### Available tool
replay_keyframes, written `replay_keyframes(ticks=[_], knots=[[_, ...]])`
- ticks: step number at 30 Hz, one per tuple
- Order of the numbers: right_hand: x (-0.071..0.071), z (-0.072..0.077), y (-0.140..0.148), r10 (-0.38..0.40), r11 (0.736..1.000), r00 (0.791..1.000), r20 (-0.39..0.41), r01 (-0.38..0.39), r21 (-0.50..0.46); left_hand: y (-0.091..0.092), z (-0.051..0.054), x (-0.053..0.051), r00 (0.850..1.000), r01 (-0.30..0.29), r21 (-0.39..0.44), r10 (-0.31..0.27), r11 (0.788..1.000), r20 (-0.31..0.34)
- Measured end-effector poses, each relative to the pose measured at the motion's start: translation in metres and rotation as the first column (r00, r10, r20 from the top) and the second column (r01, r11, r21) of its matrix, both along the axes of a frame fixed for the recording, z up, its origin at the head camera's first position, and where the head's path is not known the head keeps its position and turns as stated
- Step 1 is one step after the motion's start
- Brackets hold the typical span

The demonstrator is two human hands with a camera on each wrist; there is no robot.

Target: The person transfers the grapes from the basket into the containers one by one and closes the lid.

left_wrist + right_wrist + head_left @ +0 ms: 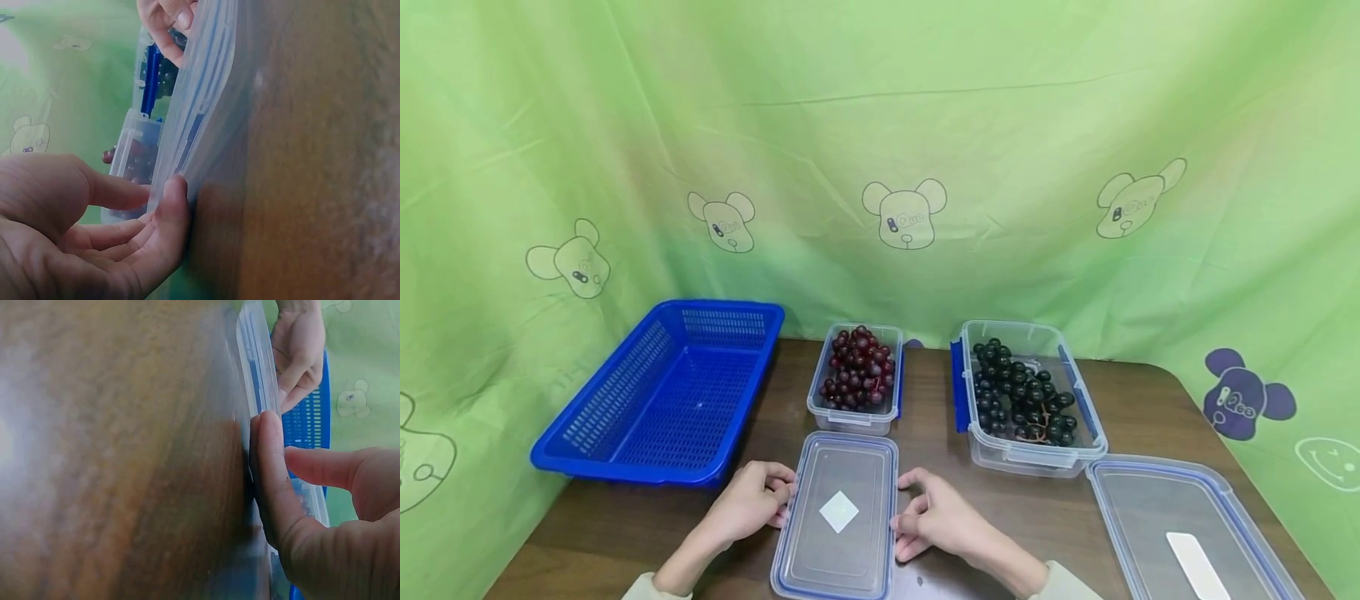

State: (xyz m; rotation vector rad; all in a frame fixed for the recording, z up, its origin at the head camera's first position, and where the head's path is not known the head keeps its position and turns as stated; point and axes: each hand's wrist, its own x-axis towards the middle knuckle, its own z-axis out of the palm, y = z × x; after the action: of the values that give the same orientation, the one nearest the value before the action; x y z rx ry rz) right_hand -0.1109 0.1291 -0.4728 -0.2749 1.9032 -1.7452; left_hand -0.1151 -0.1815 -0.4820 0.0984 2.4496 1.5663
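Left hand point(752, 500) at the left long edge of the small lid point(837, 558), thumb and fingers pinching it; right hand point(936, 517) likewise pinching the opposite edge. Small lid nearly flat over the near part of the desk point(1000, 517), white sticker point(838, 511) uppermost, just in front of the small container point(850, 421). Step in hand, judging by the grip: two-handed handling of the small lid, not yet seated on any container. For the next move, probably needed: an even lift from both sides, with the rim squared to the small container, seemingly the closer match in shape. Off to the right, large lid point(1157, 500) beside the large container point(1033, 458), near edge cut off by the frame. Farther back, red grapes point(857, 371) heaped in the small container, dark grapes point(1018, 387) in the large container, both uncovered; blue basket point(692, 396) at left; green curtain point(887, 125) behind everything. Hard to make out: contact or gap between small lid and desk, blurred in both wrist views; exact placing of the fingers, partly hidden by the lid; contact or mere overlap between large lid and large container's corner.
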Motion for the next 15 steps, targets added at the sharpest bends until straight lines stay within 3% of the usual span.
replay_keyframes(ticks=[6, 15], knots=[[0.005, 0.003, 0.003, 0.013, 1.0, 0.999, 0.037, -0.013, -0.017, -0.002, 0.007, 0.009, 0.998, 0.056, 0.045, -0.057, 0.997, 0.032], [0.018, 0.025, 0.016, 0.027, 0.999, 0.999, 0.026, -0.026, -0.029, -0.001, 0.031, 0.025, 0.993, 0.117, 0.058, -0.118, 0.991, 0.015]])
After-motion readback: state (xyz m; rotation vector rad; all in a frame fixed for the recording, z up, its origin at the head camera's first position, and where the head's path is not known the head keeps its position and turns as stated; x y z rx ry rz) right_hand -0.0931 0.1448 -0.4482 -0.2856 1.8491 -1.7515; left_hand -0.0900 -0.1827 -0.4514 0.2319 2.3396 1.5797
